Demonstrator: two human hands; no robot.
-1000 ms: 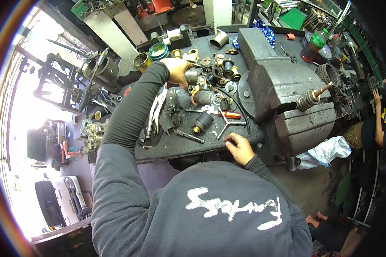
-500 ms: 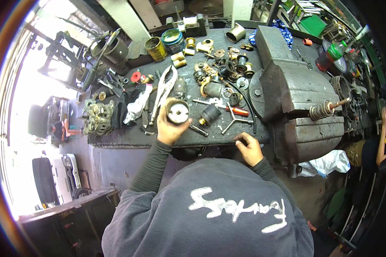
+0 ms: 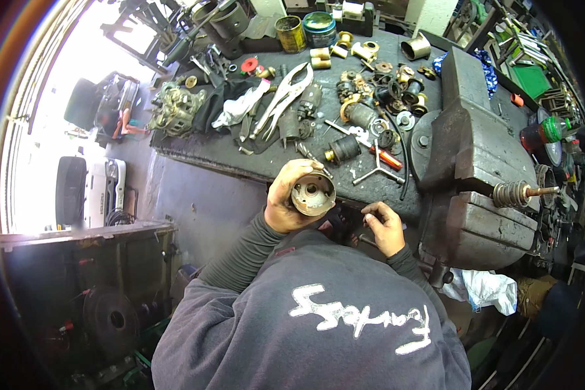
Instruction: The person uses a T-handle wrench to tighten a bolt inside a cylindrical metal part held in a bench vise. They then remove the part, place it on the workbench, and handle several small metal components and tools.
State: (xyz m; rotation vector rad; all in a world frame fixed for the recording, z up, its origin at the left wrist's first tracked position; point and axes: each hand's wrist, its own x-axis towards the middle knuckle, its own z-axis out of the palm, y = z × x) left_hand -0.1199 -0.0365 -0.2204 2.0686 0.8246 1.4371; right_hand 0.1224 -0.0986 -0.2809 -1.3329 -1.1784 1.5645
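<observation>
My left hand is wrapped around a round, cup-shaped metal housing, its hollow side with a central boss turned up toward me. Hand and housing are in front of the bench's near edge. My right hand hovers near the same edge, further right, fingers loosely bent with a gap between thumb and forefinger; nothing shows in it. Beyond the hands on the bench lie a dark cylindrical part, a three-armed wrench, a red-handled screwdriver and large locking pliers.
A big bench vise fills the right side. Small motor parts lie heaped mid-bench. A greasy casing sits at the left end, and two cans, yellow and blue, stand behind. A red-liquid bottle is far right.
My left hand has drawn the housing off the bench toward my body and tipped it, so more of its inside shows. My right hand has shifted slightly. The whole view has swung left.
</observation>
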